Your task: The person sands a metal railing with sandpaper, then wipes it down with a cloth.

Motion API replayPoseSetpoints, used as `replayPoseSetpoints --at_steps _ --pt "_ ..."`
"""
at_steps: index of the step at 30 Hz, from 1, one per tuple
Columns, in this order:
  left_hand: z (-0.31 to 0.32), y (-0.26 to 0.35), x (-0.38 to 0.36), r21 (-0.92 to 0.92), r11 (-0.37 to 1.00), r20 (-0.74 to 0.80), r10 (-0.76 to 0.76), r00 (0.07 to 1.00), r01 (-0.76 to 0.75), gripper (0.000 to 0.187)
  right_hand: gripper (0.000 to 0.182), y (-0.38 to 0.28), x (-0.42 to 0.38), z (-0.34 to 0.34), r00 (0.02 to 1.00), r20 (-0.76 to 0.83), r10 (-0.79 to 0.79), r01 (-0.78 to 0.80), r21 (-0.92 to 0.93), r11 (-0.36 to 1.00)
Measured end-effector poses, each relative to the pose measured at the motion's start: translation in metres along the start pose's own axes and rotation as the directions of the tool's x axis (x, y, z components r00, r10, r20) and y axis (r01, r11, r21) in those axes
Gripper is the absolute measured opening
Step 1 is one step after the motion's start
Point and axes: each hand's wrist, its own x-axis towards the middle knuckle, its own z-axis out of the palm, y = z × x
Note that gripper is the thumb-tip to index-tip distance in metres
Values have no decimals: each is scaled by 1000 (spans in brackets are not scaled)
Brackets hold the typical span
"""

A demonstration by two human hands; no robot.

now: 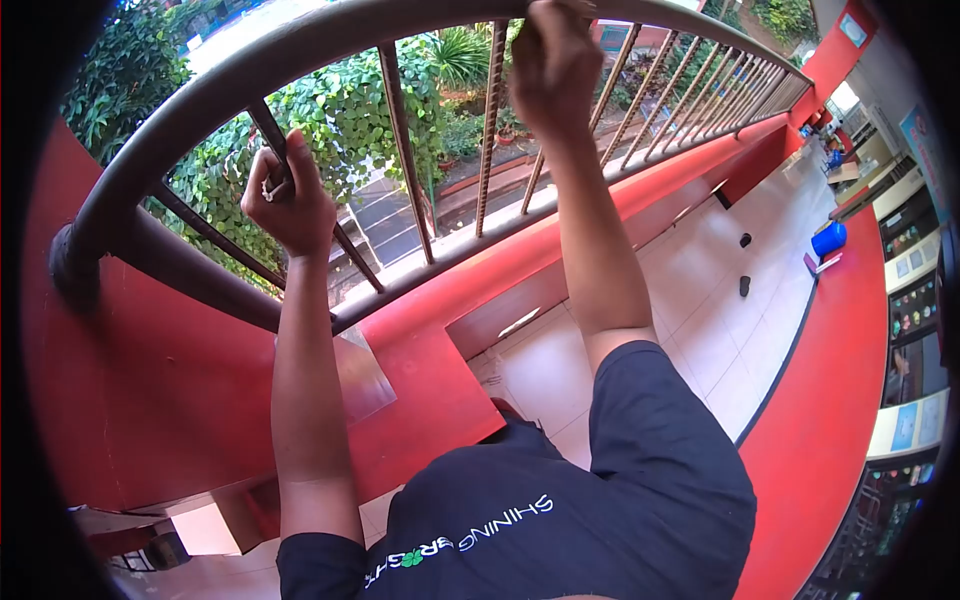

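Note:
My left hand [290, 200], with a ring on one finger, is wrapped around a thin dark vertical bar [357, 255] of the railing. Raised higher, my right hand [558, 70] is closed in front of the thick dark top rail [300, 48], near a ridged bar [490, 130]. Its fingertips reach the upper picture edge, and what they hold, if anything, is hidden. Both forearms stretch forward from a dark T-shirt [560, 490] with printed lettering.
Below the railing runs a red ledge [420, 390]. Leafy plants [350, 120] grow beyond the bars. On the right, a tiled floor [700, 290] carries small dark objects [744, 286], and a blue bucket [829, 238] stands near a red strip. A pale box [210, 525] is at lower left.

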Motion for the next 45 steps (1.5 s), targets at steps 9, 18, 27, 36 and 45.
replayPoseSetpoints --at_steps 9,18,27,36,45 --pt "0 10 -4 32 998 14 -53 998 53 40 14 -26 14 2 989 -40 -142 143 29 989" --pt "5 21 -5 -12 994 -14 -109 994 109 35 26 -19 8 -5 998 28 54 -53 -50 997" --pt "2 13 0 134 991 5 -12 1000 11 41 17 -4 -2 24 964 -95 250 -236 136 962" --pt "1 12 4 184 977 55 95 994 -104 34 21 -59 -1 49 897 -184 401 -396 65 916" --pt "-4 14 9 234 955 137 152 979 -181 36 13 -148 0 84 973 -224 -58 61 8 998"
